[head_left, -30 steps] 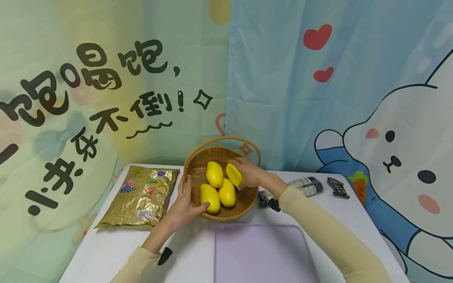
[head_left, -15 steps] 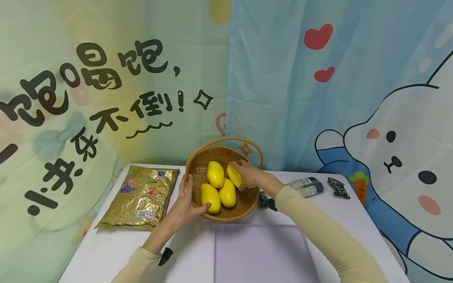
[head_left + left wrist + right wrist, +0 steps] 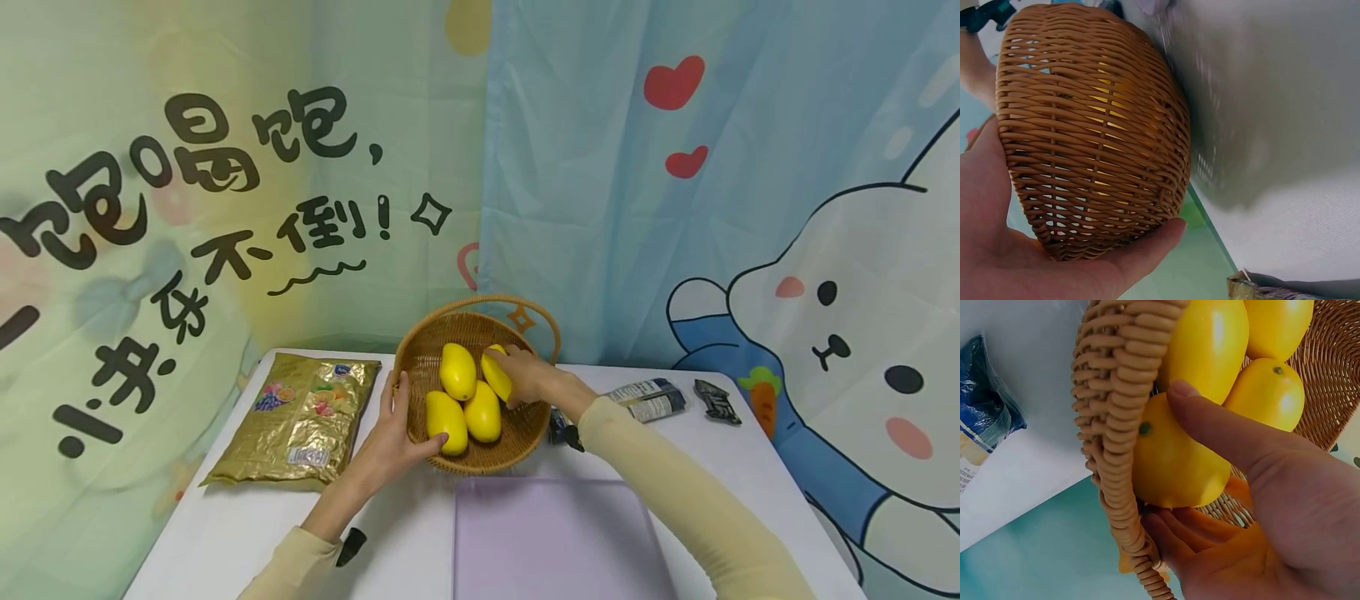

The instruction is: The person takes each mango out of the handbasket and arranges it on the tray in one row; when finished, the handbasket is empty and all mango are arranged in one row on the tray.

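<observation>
A woven wicker basket (image 3: 519, 437) with an arched handle stands at the back of the table, its mouth tipped toward me. My left hand (image 3: 390, 446) grips its left side, thumb over the front rim; in the left wrist view the hand spans the woven wall (image 3: 1091, 137). Inside, my right hand (image 3: 531, 375) holds a yellow mango (image 3: 1179, 462) near the right side, thumb on top and fingers underneath. Three other mangoes lie beside it: one at the back (image 3: 457, 371), one front left (image 3: 446, 422) and one in the middle (image 3: 482, 412).
Left of the basket lies a gold foil bag (image 3: 300, 417) with fruit pictures. A blue-and-silver packet (image 3: 651, 398) sits to the right, partly behind my right arm, with a small black packet (image 3: 717, 400) farther right. A pale purple board (image 3: 558, 537) lies in front on the white table (image 3: 397, 533).
The basket has shifted very slightly to the right, with both hands on the same places. The mango in my right hand stays at the basket's right side, turned a little.
</observation>
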{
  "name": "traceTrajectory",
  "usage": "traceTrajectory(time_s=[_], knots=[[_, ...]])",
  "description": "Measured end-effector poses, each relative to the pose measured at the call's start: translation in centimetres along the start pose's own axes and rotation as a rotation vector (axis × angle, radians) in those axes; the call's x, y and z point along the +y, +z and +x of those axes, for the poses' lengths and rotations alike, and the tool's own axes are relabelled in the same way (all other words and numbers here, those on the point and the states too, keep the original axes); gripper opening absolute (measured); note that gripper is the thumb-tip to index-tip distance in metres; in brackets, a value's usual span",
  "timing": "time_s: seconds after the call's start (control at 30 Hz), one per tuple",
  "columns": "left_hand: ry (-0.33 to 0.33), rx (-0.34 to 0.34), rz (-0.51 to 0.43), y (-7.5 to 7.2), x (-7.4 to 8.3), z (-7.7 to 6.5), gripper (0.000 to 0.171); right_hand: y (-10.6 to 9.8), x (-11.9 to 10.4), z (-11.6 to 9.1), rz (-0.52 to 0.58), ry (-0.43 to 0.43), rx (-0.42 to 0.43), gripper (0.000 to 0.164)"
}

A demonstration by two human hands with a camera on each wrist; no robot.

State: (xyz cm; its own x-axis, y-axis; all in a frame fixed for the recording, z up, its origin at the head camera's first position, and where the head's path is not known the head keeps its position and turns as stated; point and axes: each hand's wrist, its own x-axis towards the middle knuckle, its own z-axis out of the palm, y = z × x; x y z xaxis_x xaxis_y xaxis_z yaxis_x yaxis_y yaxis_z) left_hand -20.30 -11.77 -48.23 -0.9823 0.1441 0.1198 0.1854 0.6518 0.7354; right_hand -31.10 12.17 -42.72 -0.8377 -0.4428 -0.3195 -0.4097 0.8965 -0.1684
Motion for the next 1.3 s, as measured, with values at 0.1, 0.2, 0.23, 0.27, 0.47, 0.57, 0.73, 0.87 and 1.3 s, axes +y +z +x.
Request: traceTrajectory(time_s=[0.1,0.2,0.23,0.27,0.47,0.57,0.73,0.87,1.3], knots=[[0.006,0.001,0.000,0.1,0.0,0.0,0.114,0.1,-0.1,-0.1,0.023,-0.008,0.004,0.095],[0.006,0.000,0.000,0.1,0.0,-0.1,0.114,0.2,-0.2,-0.2,0.041,-0.012,0.008,0.094],[0.007,0.001,0.001,0.1,0.0,-0.1,0.114,0.2,-0.2,-0.2,0.047,-0.012,0.009,0.093],[0.005,0.000,0.001,0.1,0.0,-0.1,0.113,0.3,-0.1,-0.2,0.048,-0.012,0.009,0.093],[-0.007,-0.008,0.003,0.2,0.0,-0.1,0.113,0.5,0.2,-0.4,0.089,-0.018,0.013,0.092],[-0.011,-0.013,0.002,0.2,0.0,-0.1,0.113,0.4,0.3,-0.6,0.106,-0.030,0.017,0.092],[-0.019,-0.016,0.003,0.2,-0.1,-0.1,0.114,-0.1,0.3,-1.1,0.081,-0.074,0.049,0.095],[-0.018,-0.019,0.010,0.2,-0.1,-0.1,0.114,-0.7,-0.2,-1.9,0.051,-0.110,0.071,0.095],[-0.018,-0.015,0.027,0.1,-0.2,-0.1,0.115,-3.3,-1.6,-7.0,0.017,-0.222,0.193,0.093]])
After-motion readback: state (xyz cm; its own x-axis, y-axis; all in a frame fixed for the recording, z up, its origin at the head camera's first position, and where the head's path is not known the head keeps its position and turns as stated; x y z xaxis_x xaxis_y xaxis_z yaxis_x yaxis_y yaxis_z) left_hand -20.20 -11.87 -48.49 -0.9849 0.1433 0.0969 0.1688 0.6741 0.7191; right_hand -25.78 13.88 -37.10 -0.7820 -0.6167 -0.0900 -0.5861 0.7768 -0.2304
